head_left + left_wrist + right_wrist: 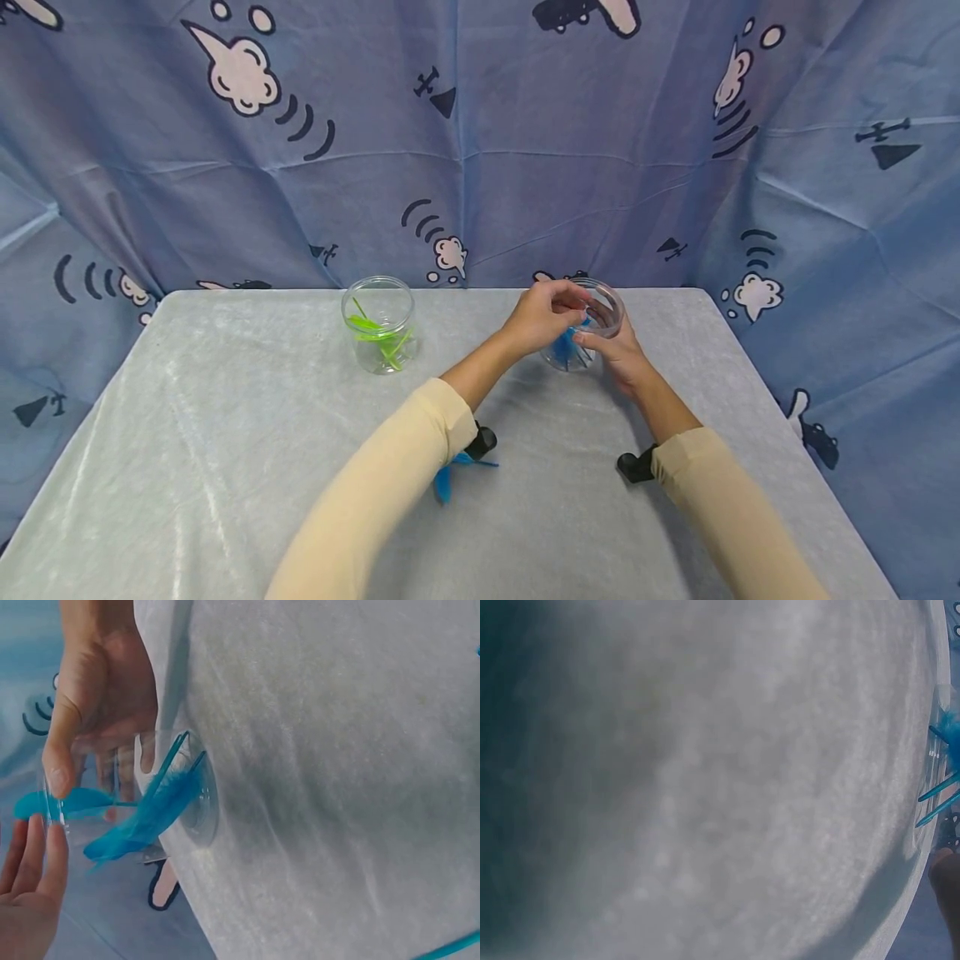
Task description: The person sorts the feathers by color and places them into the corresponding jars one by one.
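Note:
A clear plastic jar (567, 365) stands at the back right with blue feathers (150, 814) leaning inside it. My right hand (624, 357) grips the jar's side, thumb near the rim. At its mouth is my left hand (543, 317), its fingers (34, 847) fairly straight in the left wrist view. By those fingertips one blue feather (82, 801) lies across the rim, quill pointing inward; I see no clear pinch on it. Another blue feather (443, 483) rests on the table, partly hidden under my left forearm. The right wrist view catches only feather quills (939, 787) at its edge.
On the back left stands a second clear jar (400, 312) holding thin bright green feather-like pieces (388, 343). A pale grey cloth covers the table (225, 433). Behind it hangs a blue printed curtain (375, 100), close to the back edge.

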`<move>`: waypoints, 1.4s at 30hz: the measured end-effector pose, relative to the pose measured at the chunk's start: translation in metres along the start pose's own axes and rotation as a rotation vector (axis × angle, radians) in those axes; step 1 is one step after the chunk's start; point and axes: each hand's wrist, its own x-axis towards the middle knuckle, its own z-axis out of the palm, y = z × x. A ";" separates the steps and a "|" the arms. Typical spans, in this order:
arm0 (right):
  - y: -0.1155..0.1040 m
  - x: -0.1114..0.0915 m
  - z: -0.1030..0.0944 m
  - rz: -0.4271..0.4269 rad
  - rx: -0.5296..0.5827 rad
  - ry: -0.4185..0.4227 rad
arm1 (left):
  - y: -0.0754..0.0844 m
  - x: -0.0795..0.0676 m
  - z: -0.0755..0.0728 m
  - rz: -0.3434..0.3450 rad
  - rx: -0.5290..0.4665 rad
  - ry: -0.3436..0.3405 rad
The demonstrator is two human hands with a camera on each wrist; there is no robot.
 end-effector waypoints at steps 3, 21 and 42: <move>0.001 0.000 -0.001 0.000 0.001 0.004 | -0.001 -0.004 -0.004 0.025 -0.002 -0.015; -0.002 -0.001 -0.001 0.033 -0.017 0.043 | -0.040 -0.046 -0.061 -0.060 0.208 -0.189; -0.002 -0.002 0.000 0.035 -0.017 0.044 | -0.089 -0.101 -0.100 -0.088 0.304 -0.363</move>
